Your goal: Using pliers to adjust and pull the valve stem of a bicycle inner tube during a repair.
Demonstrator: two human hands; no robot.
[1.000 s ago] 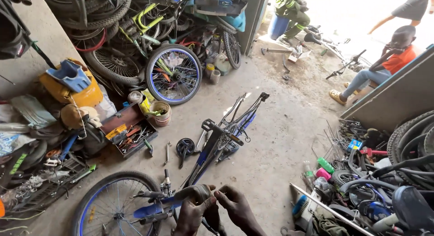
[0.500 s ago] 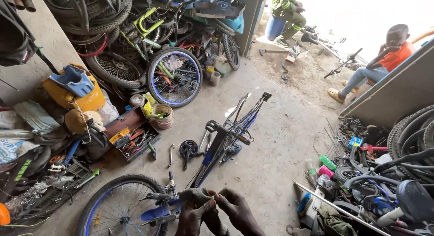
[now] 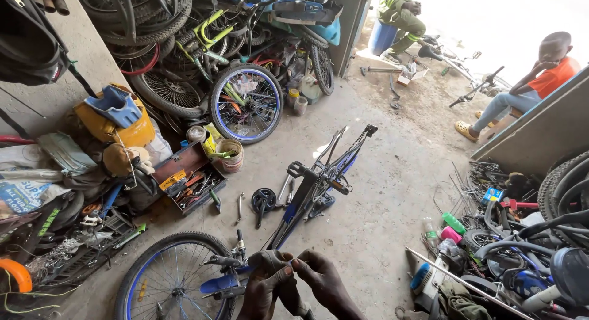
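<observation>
At the bottom of the head view my left hand (image 3: 265, 282) and my right hand (image 3: 320, 278) meet fingertip to fingertip, pinching something small that I cannot make out. They hover over an upside-down blue bicycle frame (image 3: 316, 188) lying on the concrete floor. Its front wheel with a blue rim (image 3: 162, 280) stands just left of my hands, beside the fork and handlebar parts (image 3: 226, 265). A black crank piece (image 3: 264, 200) and two wrenches (image 3: 239, 208) lie on the floor ahead of my hands.
An open toolbox (image 3: 190, 184) and small tins (image 3: 228, 153) sit at the left. A blue-rimmed wheel (image 3: 246, 103) leans on a heap of tyres and frames. Spokes, bottles and parts (image 3: 485, 228) crowd the right. One person sits in an orange top (image 3: 543, 78); another crouches (image 3: 399, 10) in the doorway.
The view has tilted slightly down and left. My hands stay together at the bottom edge, fingers working the small item. The person in orange has shifted a little in the picture.
</observation>
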